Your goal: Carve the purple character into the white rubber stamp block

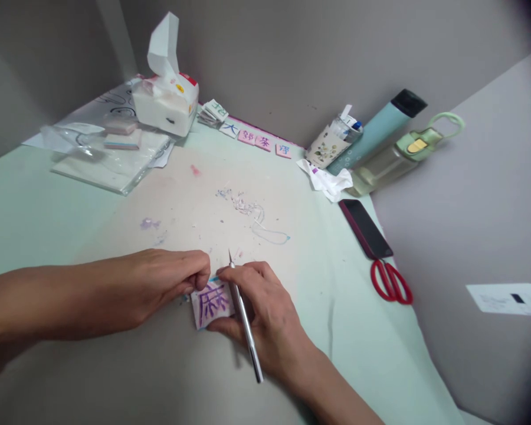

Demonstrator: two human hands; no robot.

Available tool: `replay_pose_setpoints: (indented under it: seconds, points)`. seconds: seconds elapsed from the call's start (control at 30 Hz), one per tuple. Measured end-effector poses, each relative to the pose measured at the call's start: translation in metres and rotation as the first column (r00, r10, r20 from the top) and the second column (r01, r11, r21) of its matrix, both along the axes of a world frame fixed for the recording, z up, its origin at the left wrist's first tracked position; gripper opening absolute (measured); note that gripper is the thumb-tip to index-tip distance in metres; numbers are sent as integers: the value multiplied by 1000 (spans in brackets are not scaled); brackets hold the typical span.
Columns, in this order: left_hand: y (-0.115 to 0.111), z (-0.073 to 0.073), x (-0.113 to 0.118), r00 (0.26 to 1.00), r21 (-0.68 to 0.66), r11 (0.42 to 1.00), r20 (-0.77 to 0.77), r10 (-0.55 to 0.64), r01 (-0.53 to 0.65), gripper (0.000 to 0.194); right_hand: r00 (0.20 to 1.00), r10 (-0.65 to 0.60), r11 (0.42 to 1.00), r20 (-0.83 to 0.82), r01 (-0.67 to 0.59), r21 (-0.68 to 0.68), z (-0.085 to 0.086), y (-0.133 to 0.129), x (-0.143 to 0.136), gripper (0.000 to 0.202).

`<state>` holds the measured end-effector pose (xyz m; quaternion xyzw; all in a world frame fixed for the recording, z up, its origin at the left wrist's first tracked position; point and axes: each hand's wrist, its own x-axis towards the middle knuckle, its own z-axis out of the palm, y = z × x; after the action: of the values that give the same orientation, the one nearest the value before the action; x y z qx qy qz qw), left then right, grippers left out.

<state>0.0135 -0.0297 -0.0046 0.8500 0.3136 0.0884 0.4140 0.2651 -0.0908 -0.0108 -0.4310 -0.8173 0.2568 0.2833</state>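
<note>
Fingers [199, 273] atop stamp block [212, 304]

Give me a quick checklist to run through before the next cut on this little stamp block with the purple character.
1. Block held steady: ok. The left hand pinches the top edge of the stamp block, which lies flat on the mat.
2. Knife gripped: ok. The right hand holds the craft knife like a pen.
3. Blade tip on the cut line: not ok. The tip points up, past the block's top edge.
4. Left fingertips out of the blade's way: cannot tell. They sit close beside the tip.
5. Space around the block: ok. The shavings, phone and scissors lie well apart from it.
</note>
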Motion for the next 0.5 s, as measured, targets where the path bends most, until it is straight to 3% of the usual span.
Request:
replay_pose_setpoints:
  seconds: [0.03, 0.07, 0.1, 0.33, 0.5]
  points:
    - [1, 1, -1, 998, -90, 995, -39, -41, 37, 20, 1000, 0, 1000, -4, 0, 3, 0, 0, 0, 46]
    - [3, 0, -2, 998, -110, 994, -53, 22, -27, 26, 1000, -3, 1000, -7, 3, 2, -1, 0, 0, 46]
    - [5, 0, -3, 998, -151, 989, -55, 1, -9, 25, 1000, -9, 1000, -8, 9, -1, -1, 0, 0, 47]
    - [23, -4, -2, 956, 35, 959, 100, 276, -281, 15, 998, -58, 998, 22, 58, -20, 1, -1, -1, 46]
    - [15, -7, 2, 954, 245, 922, 97, 285, -300, 17, 990, -141, 990, 29, 140, 14, -4, -5, -3, 47]
